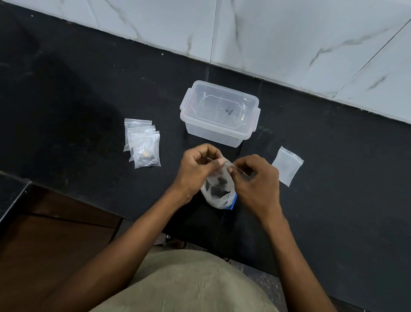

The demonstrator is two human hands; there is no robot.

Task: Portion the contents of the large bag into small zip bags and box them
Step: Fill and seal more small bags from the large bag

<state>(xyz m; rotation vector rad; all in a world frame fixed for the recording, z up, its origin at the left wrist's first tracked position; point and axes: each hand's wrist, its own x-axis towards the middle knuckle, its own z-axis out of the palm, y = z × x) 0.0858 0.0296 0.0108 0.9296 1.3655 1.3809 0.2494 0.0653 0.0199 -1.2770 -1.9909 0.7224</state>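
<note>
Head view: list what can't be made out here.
- Mouth of the bag in hand: covered by the left hand and right hand, so open or sealed is unclear.
- Its dark contents: too small to identify.
- Lower bags in the stack of small bags: overlapped by the top one.
- Inside of the plastic box: blurred by its clear lid.

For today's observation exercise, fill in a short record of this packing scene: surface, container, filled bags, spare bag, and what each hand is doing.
surface: black counter against a marbled wall
container: clear plastic box, lid on
filled bags: small zip bags stacked left of the box
spare bag: flat zip bag right of the hands
left hand: pinches the top of a small bag holding dark pieces
right hand: pinches the same bag's top
</note>
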